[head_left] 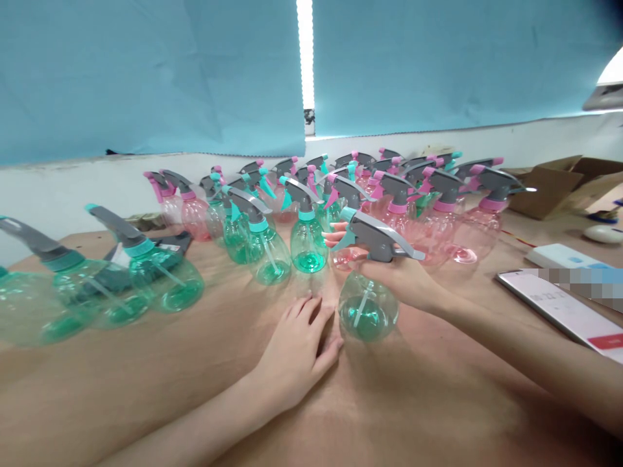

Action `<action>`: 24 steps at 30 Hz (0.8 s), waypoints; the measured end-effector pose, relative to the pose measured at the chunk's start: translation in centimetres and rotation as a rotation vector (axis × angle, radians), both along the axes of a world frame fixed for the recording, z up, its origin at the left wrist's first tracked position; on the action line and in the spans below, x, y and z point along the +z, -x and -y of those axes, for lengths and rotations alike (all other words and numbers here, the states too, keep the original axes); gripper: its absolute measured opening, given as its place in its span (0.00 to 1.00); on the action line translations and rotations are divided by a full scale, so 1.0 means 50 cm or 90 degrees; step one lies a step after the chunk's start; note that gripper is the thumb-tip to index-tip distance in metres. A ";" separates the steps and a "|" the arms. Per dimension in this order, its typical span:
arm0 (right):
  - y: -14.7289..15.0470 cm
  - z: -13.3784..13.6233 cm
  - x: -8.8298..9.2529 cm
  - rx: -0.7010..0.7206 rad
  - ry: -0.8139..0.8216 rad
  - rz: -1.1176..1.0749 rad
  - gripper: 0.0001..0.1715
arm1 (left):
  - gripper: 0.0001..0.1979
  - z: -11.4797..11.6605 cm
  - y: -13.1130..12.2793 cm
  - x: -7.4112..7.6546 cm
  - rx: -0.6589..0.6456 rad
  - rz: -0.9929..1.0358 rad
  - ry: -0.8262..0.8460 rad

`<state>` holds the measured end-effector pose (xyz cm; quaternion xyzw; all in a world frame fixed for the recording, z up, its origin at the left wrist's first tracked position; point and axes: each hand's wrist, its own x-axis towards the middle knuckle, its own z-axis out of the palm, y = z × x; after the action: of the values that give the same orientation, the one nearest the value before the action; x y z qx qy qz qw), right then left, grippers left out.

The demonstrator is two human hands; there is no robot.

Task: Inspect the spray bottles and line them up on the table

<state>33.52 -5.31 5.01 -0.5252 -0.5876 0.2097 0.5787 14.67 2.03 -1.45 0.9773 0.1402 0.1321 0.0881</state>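
My right hand is wrapped round the neck of a green spray bottle with a grey spray head and a turquoise trigger. The bottle stands roughly upright on the table, its nozzle pointing left. My left hand lies palm down just left of that bottle, fingers spread and holding nothing. Close behind it stand a green spray bottle and another green spray bottle, both with turquoise collars. Part of my right hand's fingers shows behind the spray head.
Several pink spray bottles crowd the back of the wooden table. At the left stand several green spray bottles near a dark flat item. A phone, a white box and an open cardboard box lie at right.
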 end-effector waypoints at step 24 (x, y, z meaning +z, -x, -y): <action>0.004 0.003 0.005 -0.020 0.022 -0.104 0.07 | 0.19 0.000 0.001 -0.001 0.007 -0.005 -0.003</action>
<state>33.34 -5.45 5.24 -0.5258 -0.5261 0.2528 0.6187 14.63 2.01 -1.47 0.9772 0.1457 0.1293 0.0848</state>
